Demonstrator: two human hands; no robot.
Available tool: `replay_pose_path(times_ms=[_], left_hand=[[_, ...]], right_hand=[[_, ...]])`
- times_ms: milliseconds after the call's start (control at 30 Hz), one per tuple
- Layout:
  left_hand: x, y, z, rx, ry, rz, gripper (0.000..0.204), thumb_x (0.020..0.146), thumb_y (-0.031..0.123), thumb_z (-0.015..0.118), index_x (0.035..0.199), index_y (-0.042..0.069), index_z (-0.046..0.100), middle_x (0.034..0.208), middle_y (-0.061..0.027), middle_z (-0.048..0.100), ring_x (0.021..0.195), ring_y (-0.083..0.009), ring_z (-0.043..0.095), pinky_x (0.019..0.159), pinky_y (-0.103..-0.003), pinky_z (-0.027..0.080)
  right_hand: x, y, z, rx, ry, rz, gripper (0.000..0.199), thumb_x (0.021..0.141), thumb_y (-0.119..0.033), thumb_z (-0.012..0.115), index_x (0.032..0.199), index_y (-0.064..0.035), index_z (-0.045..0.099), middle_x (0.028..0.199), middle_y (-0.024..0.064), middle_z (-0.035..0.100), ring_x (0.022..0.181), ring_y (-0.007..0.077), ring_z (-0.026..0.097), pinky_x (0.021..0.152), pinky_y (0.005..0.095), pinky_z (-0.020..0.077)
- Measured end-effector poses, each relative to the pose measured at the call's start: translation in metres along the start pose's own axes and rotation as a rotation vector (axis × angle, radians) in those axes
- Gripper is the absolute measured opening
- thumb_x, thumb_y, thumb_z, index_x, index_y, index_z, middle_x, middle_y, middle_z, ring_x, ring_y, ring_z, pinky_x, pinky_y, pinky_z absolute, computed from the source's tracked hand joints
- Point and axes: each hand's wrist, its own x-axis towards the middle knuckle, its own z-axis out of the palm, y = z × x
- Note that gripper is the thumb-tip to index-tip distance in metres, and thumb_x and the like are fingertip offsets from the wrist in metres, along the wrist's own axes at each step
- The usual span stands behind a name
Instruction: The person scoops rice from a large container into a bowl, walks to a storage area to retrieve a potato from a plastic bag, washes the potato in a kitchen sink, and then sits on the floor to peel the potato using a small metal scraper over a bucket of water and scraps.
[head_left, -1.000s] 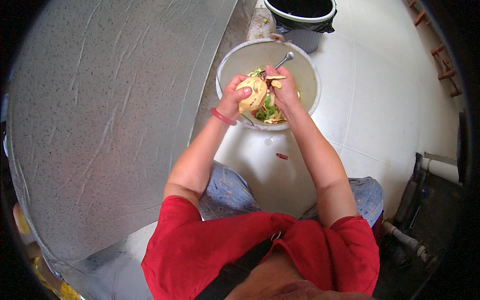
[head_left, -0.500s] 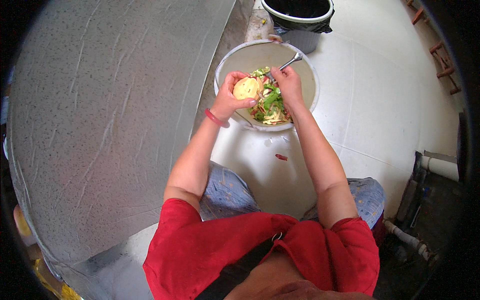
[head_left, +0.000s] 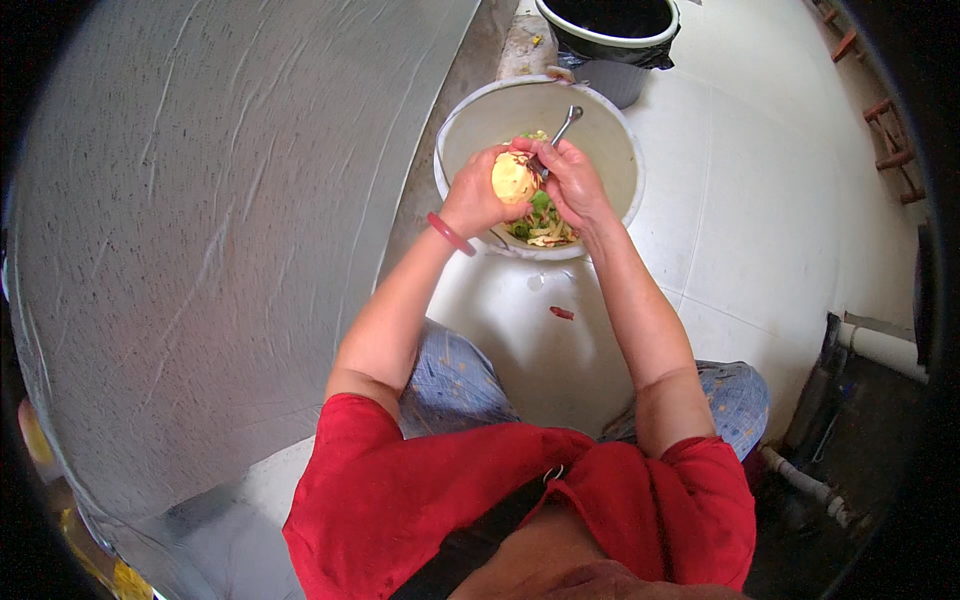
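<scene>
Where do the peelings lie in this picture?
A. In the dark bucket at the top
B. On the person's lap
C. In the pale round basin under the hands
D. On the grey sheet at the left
C: the green and pale peelings lie piled in the basin, just beneath the left hand and right hand.

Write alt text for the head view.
Seen from above, a person's left hand holds a pale yellow peeled fruit while the right hand works a metal peeler over a white basin of peelings on a tiled floor.
</scene>
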Motion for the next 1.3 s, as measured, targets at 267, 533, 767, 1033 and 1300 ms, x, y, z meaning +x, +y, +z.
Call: replay_pose_path(times_ms=[267,533,767,1033,1300], left_hand=[[-0.001,0.002,0.004,0.217,0.209,0.195,0.056,0.054,0.016,0.071,0.103,0.003,0.047,0.093,-0.0154,0.052,0.090,-0.0325,0.050,0.077,-0.039,0.042],[-0.009,0.008,0.001,0.283,0.282,0.356,0.060,0.051,0.014,0.073,0.103,0.005,0.046,0.096,-0.0170,0.048,0.091,-0.0348,0.048,0.078,-0.040,0.040],[-0.001,-0.009,0.006,0.303,0.305,0.335,0.059,0.051,0.013,0.074,0.102,0.005,0.046,0.098,-0.0167,0.047,0.092,-0.0345,0.047,0.079,-0.040,0.040],[-0.005,0.000,0.003,0.344,0.281,0.363,0.058,0.051,0.012,0.073,0.101,0.004,0.046,0.101,-0.0186,0.047,0.092,-0.0355,0.047,0.080,-0.041,0.040],[-0.006,0.000,0.001,0.276,0.315,0.437,0.064,0.047,0.006,0.073,0.104,0.004,0.044,0.100,-0.0184,0.047,0.091,-0.0356,0.047,0.080,-0.041,0.039]], right_hand=[[-0.002,-0.004,0.004,-0.525,0.000,-0.134,0.026,0.083,-0.016,0.055,0.101,0.0032,0.054,0.084,0.0062,0.060,0.073,0.0105,0.056,0.068,0.0231,0.0460],[0.002,-0.003,0.003,-0.268,0.172,-0.087,0.017,0.085,-0.015,0.052,0.089,0.0012,0.053,0.081,0.0074,0.060,0.071,0.0112,0.057,0.066,0.0234,0.0469],[0.004,0.001,0.003,-0.185,0.195,-0.079,0.019,0.083,-0.016,0.054,0.092,0.0012,0.054,0.079,0.0046,0.057,0.066,0.0095,0.053,0.061,0.0226,0.0447],[0.004,0.007,0.000,-0.378,0.140,-0.107,0.019,0.080,-0.013,0.059,0.089,0.0027,0.055,0.073,0.0033,0.056,0.065,0.0087,0.052,0.058,0.0217,0.0424],[0.009,0.015,-0.017,-0.031,0.221,0.062,0.013,0.083,-0.013,0.054,0.088,-0.0010,0.054,0.083,0.0076,0.058,0.068,0.0144,0.057,0.063,0.0260,0.0471]])
